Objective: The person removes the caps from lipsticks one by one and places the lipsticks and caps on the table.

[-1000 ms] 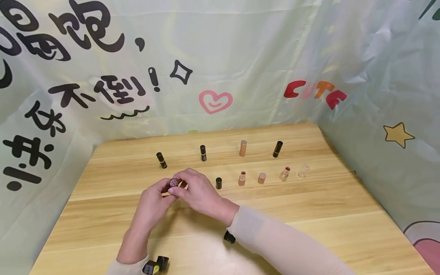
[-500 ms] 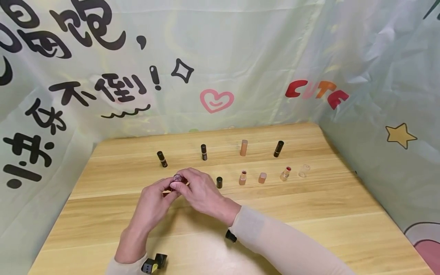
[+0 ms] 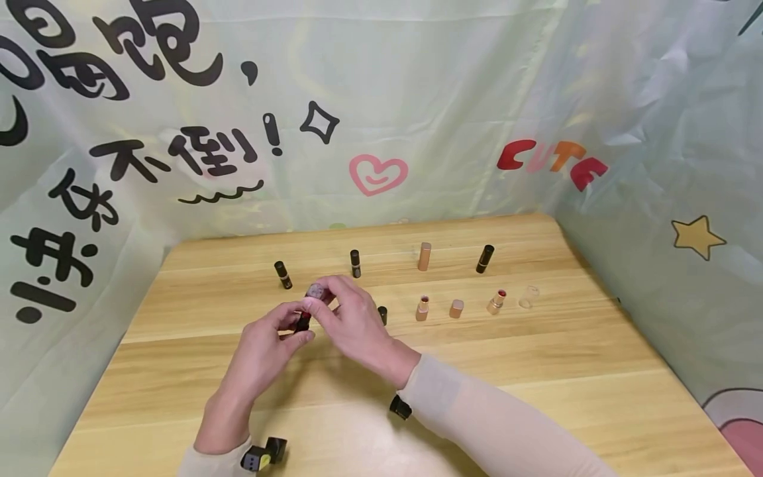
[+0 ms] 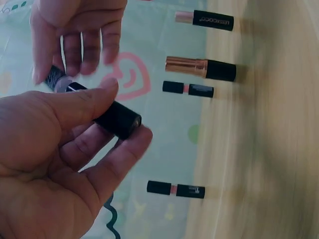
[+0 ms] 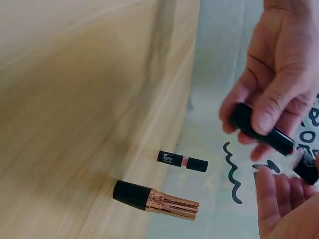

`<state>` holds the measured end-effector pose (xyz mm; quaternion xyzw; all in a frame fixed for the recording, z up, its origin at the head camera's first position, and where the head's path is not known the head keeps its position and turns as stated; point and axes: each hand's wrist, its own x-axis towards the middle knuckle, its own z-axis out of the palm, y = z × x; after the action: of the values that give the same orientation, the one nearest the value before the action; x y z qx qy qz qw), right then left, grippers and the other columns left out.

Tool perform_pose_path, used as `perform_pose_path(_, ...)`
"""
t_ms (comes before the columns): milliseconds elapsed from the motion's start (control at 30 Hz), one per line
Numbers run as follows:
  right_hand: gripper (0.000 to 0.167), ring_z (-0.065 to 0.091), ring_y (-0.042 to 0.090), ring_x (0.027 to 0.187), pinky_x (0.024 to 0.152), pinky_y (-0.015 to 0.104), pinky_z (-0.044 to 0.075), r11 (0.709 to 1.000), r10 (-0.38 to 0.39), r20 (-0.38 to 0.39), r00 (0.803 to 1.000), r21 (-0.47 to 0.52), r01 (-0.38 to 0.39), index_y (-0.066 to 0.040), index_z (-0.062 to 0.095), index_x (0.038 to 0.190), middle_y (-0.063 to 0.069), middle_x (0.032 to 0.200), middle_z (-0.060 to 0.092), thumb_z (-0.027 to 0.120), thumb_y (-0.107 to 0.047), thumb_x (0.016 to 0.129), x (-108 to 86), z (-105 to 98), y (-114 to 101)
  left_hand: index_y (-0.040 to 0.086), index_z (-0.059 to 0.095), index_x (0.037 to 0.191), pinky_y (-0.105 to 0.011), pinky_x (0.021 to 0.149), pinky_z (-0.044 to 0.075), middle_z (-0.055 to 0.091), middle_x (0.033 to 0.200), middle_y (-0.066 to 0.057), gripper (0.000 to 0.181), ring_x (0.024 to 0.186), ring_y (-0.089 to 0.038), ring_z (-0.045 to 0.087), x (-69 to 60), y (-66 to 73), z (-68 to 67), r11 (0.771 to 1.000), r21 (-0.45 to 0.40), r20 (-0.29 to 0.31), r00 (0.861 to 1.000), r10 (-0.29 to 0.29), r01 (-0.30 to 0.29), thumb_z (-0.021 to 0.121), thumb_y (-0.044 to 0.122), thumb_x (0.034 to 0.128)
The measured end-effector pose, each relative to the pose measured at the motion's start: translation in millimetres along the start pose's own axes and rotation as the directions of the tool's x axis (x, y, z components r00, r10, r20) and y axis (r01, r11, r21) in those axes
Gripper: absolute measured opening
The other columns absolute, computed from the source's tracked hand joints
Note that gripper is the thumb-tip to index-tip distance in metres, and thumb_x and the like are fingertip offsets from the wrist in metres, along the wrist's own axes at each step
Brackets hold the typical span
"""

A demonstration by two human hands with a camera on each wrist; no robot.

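Observation:
In the head view my left hand [image 3: 262, 348] grips the black lower part of a lipstick [image 4: 117, 117]. My right hand [image 3: 354, 321] pinches its dark cap [image 3: 314, 291], whose end is speckled grey, just above the left fingers. A bit of red shows between the two parts. The right wrist view has the lipstick's red tip near the pale rim of the cap [image 5: 306, 173], with a narrow gap. Behind the right hand, a small black cap [image 3: 383, 314] stands partly hidden on the table.
Upright along the back stand black lipsticks [image 3: 283, 275] and a rose-gold tube [image 3: 424, 256]. To the right are an uncapped pink lipstick [image 3: 422, 310], a pink cap [image 3: 456, 309], an uncapped red lipstick [image 3: 497, 303] and a clear cap [image 3: 528, 297]. Printed cloth [image 3: 429, 106] walls the wooden table [image 3: 507, 397].
My right hand has moved up and slightly right with the cap, drawing it away from the lower part in my left hand. More of the black tube and some red now show.

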<state>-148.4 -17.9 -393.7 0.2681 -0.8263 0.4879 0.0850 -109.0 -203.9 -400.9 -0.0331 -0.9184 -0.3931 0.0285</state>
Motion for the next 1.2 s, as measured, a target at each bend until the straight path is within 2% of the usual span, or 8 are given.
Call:
perform_pose_path(133, 0.026, 0.062, 0.012, 0.086, 0.072, 0.02, 0.056, 0.998, -0.047, -0.071, 0.996, 0.037, 0.049, -0.007, 0.069, 0.124, 0.005, 0.109, 0.065, 0.07, -0.022, 0.103, 2.1, -1, 3, 0.009, 0.067, 0.129, -0.05, 0.099, 0.059, 0.073, 0.128, -0.016, 0.036, 0.122, -0.038, 0.069, 2.3, -3.8, -10.8, 0.993, -0.031, -0.037, 0.993, -0.114, 0.113, 0.077, 0.024, 0.0984)
perform_pose_path(233, 0.03, 0.065, 0.012, 0.085, 0.072, 0.017, 0.056, 0.997, -0.082, -0.044, 0.996, -0.002, 0.082, -0.004, 0.068, 0.128, 0.006, 0.112, 0.067, 0.072, -0.018, 0.102, 3.6, 3, 4, 0.009, 0.068, 0.128, -0.052, 0.1, 0.058, 0.07, 0.132, -0.018, 0.035, 0.123, -0.04, 0.068, 4.0, -10.1, -20.3, 0.984, -0.047, -0.084, 0.981, -0.174, 0.171, 0.076, 0.028, 0.0998)
perform_pose_path(300, 0.031, 0.067, 0.012, 0.087, 0.074, 0.014, 0.055, 0.995, -0.088, 0.002, 0.996, -0.047, 0.088, -0.004, 0.066, 0.129, 0.006, 0.112, 0.069, 0.072, -0.017, 0.102, 5.5, 8, 4, 0.009, 0.068, 0.127, -0.053, 0.1, 0.058, 0.07, 0.133, -0.018, 0.034, 0.123, -0.04, 0.067, 5.3, -15.7, -25.3, 0.981, -0.052, -0.106, 0.975, -0.193, 0.188, 0.076, 0.028, 0.0999)
perform_pose_path(433, 0.026, 0.07, 0.01, 0.094, 0.077, 0.012, 0.054, 0.983, -0.049, 0.107, 0.993, -0.168, 0.066, -0.008, 0.065, 0.125, 0.002, 0.11, 0.072, 0.071, -0.019, 0.102, 9.9, 21, 3, 0.007, 0.067, 0.127, -0.053, 0.101, 0.056, 0.07, 0.13, -0.018, 0.033, 0.123, -0.038, 0.066, 7.1, -28.7, -29.1, 0.976, -0.05, -0.132, 0.967, -0.216, 0.211, 0.074, 0.025, 0.1009)
perform_pose_path(667, 0.016, 0.073, 0.01, 0.095, 0.08, 0.018, 0.058, 0.933, -0.014, 0.229, 0.973, -0.348, 0.096, -0.013, 0.069, 0.119, -0.002, 0.107, 0.074, 0.067, -0.02, 0.105, 11.6, 42, 6, 0.006, 0.067, 0.128, -0.054, 0.098, 0.054, 0.07, 0.126, -0.021, 0.032, 0.119, -0.04, 0.067, 5.3, -46.6, -28.2, 0.966, -0.011, -0.144, 0.956, -0.256, 0.257, 0.073, 0.02, 0.101)
perform_pose_path(833, 0.018, 0.075, 0.012, 0.094, 0.078, 0.018, 0.059, 0.903, -0.03, 0.264, 0.964, -0.406, 0.139, -0.009, 0.069, 0.12, 0.001, 0.106, 0.077, 0.066, -0.018, 0.105, 10.5, 49, 11, 0.007, 0.068, 0.125, -0.051, 0.093, 0.052, 0.071, 0.12, -0.019, 0.03, 0.111, -0.038, 0.066, 7.6, -55.3, -26.4, 0.963, 0.031, -0.131, 0.956, -0.263, 0.269, 0.075, 0.021, 0.0998)
perform_pose_path(1033, 0.017, 0.073, 0.01, 0.085, 0.069, 0.013, 0.056, 0.898, -0.009, 0.325, 0.946, -0.413, 0.151, -0.009, 0.065, 0.119, 0.0, 0.099, 0.076, 0.068, -0.016, 0.104, 9.9, 52, 14, 0.005, 0.067, 0.124, -0.052, 0.089, 0.05, 0.069, 0.117, -0.02, 0.03, 0.106, -0.036, 0.063, 12.3, -62.8, -21.6, 0.957, 0.058, -0.076, 0.957, -0.279, 0.283, 0.075, 0.02, 0.0995)
perform_pose_path(1200, 0.01, 0.069, 0.009, 0.079, 0.066, 0.016, 0.055, 0.877, 0.003, 0.353, 0.936, -0.451, 0.167, -0.01, 0.064, 0.112, -0.002, 0.091, 0.073, 0.066, -0.016, 0.104, 11.6, 56, 16, 0.005, 0.067, 0.123, -0.053, 0.09, 0.05, 0.069, 0.117, -0.02, 0.029, 0.105, -0.037, 0.063, 13.9, -65.7, -18.4, 0.953, 0.074, -0.063, 0.955, -0.29, 0.294, 0.075, 0.019, 0.0989)
